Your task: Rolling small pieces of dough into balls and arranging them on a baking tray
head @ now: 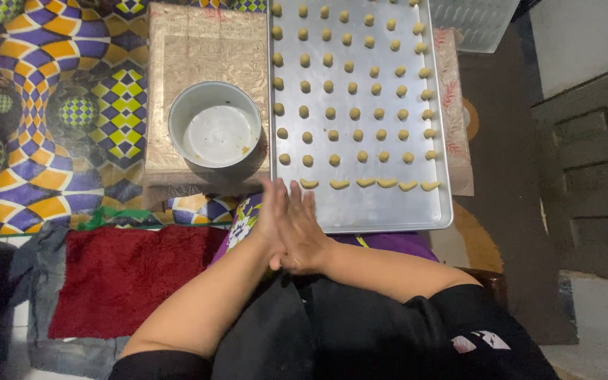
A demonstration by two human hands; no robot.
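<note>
Right hand [304, 236]: flat, palm pressed against the left one; whether anything lies between, I cannot tell.
Left hand [273, 218]: flat, underneath, partly hidden.
Baking tray [381, 211]: just beyond the fingertips, carrying rows of dough pieces [355, 113].
Bowl [214, 125]: ahead-left, metal, nearly empty.
Red cloth [128, 274]: left of the hands.

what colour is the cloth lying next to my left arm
Deep red cloth, fuzzy-looking, seen in the head view.
</note>
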